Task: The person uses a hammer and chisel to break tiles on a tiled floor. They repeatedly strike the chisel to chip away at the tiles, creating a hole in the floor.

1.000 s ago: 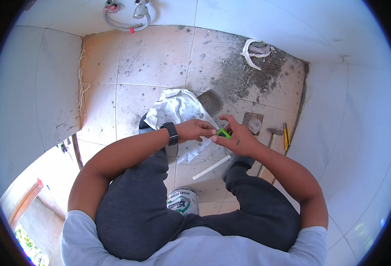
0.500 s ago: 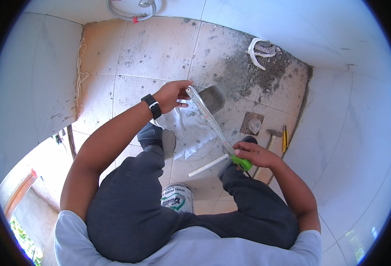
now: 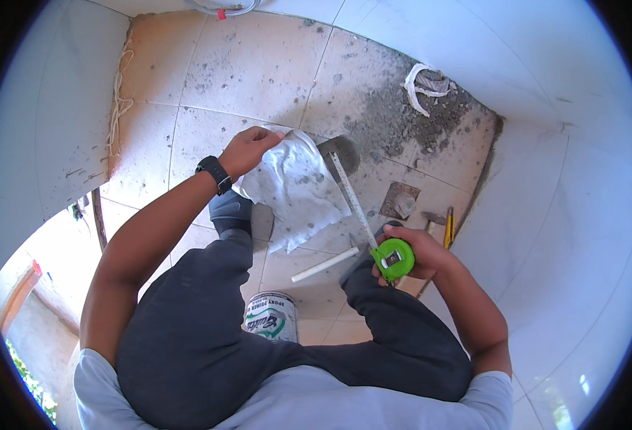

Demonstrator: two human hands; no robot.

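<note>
- Right hand (image 3: 422, 251): fingers curled round the side of a green tape measure (image 3: 394, 259), firm hold by the look of it. Gripping the case's side probably lets the blade run out clear of my knuckles.
- Blade (image 3: 356, 203): pulled partway out, slanting away from me toward the floor's far edge. In this view its tip overlaps a dark grey patch (image 3: 341, 147) mid-floor; the stiff strip seems to carry itself, no fingers on the tip.
- Left hand (image 3: 248, 150): fingers bent, thumb side close together, at the top edge of a crumpled white sheet (image 3: 291, 190). Can't tell from up here if I'm pinching it or just above it.
- Sheet: spread mid-floor, between left hand and blade.
- White pipe (image 3: 324, 264): on the floor (image 3: 230, 79), just left of the case, presumably dropped there for easy reach.
- Hammer (image 3: 431, 218) and yellow cutter (image 3: 449, 228): side by side near the floor's right edge, likely parked clear of my feet.
- Can (image 3: 271, 315): between my knees, partly hidden by my leg.
- Rubble (image 3: 441, 127): at the floor's far right corner, a white curved strip (image 3: 412, 89) on it.
</note>
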